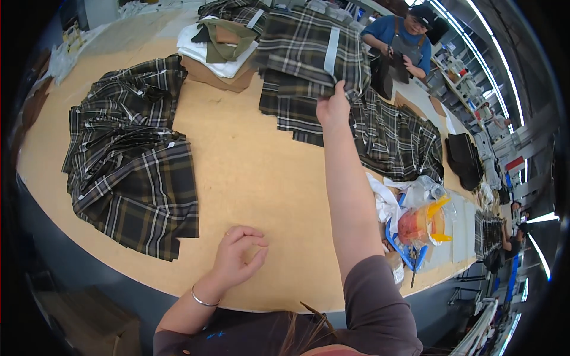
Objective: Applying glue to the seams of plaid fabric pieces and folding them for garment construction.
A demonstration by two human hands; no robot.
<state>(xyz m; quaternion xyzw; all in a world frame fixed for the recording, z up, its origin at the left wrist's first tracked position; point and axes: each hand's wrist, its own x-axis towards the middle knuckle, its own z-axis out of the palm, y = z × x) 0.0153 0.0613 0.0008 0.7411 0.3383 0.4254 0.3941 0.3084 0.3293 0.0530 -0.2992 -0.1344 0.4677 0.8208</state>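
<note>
At the left of the tan table [249,178], a left plaid pile [133,178] is observed, heaped in overlapping dark, white and olive checked layers, its near part fanned toward the table's edge. It is touched by neither hand.

Right of its near end, the left hand [240,256] is noted over bare table, fingers loosely curled and thumb set apart; nothing is held. Whether the tabletop is touched by it cannot be determined. A metal bangle [202,298] is worn on that wrist.

Farther back, white, olive and brown cloth pieces [221,50] are stacked just beside the plaid panel [297,44]. This panel is gripped by the right hand [333,110] at its near edge, toward its right corner: the thumb is laid on top, and the fingers are largely hidden. The bulk of the panel is extended beyond the grip, away from the person and to the left. A pale strip [332,50] is seen on it, just beyond the thumb. Other plaid layers are visible beneath its near edge.

To the right, a right plaid pile [401,139] is spread beside the right forearm. Nearer, a blue tray [417,259] is recorded, with a reddish container [412,225] and orange-yellow parts in it. Behind, dark cloth is handled by a co-worker [374,28] in a blue top.
</note>
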